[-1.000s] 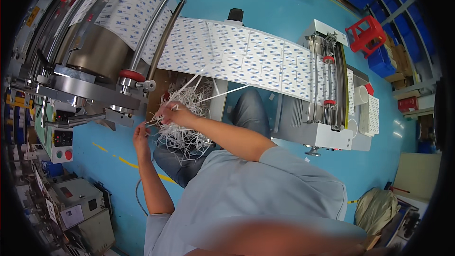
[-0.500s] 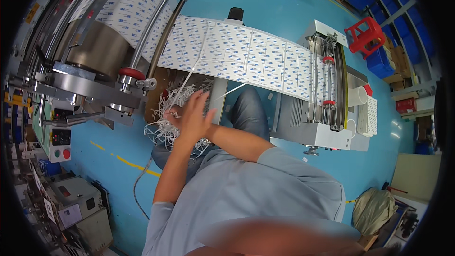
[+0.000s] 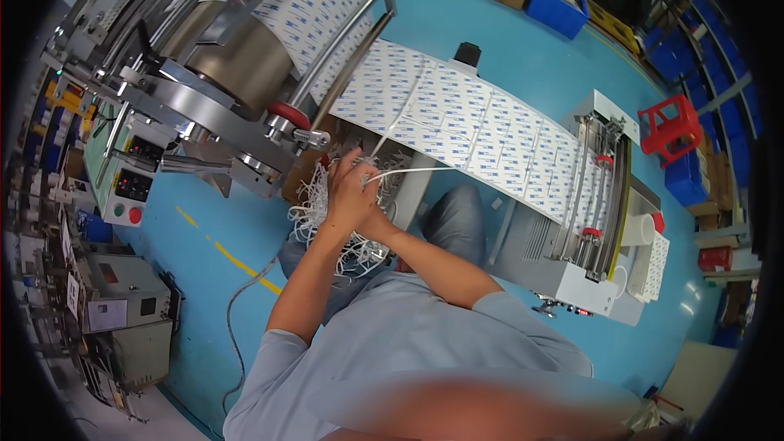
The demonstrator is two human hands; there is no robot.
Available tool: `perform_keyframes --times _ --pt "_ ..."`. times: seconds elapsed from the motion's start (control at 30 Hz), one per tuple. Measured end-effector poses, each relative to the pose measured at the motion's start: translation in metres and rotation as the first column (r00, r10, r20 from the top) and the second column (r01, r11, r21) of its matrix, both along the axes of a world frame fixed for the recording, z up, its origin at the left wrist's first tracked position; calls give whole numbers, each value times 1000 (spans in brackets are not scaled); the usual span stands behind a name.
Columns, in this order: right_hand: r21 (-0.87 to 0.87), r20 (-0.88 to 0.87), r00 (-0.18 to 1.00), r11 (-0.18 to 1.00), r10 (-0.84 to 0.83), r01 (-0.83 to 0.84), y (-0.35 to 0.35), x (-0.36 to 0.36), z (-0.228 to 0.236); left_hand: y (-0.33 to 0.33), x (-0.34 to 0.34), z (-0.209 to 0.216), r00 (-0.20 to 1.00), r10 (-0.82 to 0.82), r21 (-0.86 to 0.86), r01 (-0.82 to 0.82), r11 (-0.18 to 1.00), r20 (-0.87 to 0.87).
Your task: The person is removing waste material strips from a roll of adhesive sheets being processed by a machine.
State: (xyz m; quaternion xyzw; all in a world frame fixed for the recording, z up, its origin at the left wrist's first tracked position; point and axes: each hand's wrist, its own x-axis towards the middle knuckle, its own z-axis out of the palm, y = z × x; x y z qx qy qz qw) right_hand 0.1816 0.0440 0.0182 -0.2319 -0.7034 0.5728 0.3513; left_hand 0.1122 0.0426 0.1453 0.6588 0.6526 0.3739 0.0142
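My left hand (image 3: 348, 194) is over a heap of tangled thin white strips (image 3: 307, 211), its fingers bent in. A loose white strip (image 3: 416, 170) runs from the near edge of the printed web into the thumb and fingertips of that hand, which seem closed on it. Crossed under the left wrist, my right hand (image 3: 376, 225) is largely covered, and its fingers are hidden. The wide white web (image 3: 465, 135) with repeated blue print stretches between two machine parts just beyond my hands, and narrow strips lie across it.
On the left stands a machine with a large metal roller (image 3: 237, 57) and a bar with red collars. A second roller unit (image 3: 592, 220) is on the right. My knee (image 3: 453, 220) is under the web. A red stool (image 3: 671, 129) and blue bin (image 3: 558, 8) stand farther off.
My view has swung, so the machine sits farther right and lower. The left hand's spread fingers have bent in around the loose strip. The right hand has moved below the left one.
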Motion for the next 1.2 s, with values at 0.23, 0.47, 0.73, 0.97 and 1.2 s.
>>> perform_keyframes --times 0.23,0.47,0.73,0.97,1.2 --pt "-241 15 1000 971 15 -11 -7 18 -2 1 -8 29 981 -93 -325 146 934 172" --pt "-341 180 981 940 79 -14 7 21 -4 -7 4 27 893 2 -297 148 943 451" --pt "-507 -46 985 845 167 -167 19 37 -1 -30 -33 2 773 -17 -307 272 912 634" --pt "-696 -139 948 653 286 -299 49 91 6 -70 -70 -16 651 182 -423 234 876 737" --pt "-659 -529 848 615 32 -434 45 47 52 -66 -70 -51 425 198 -376 387 842 883"
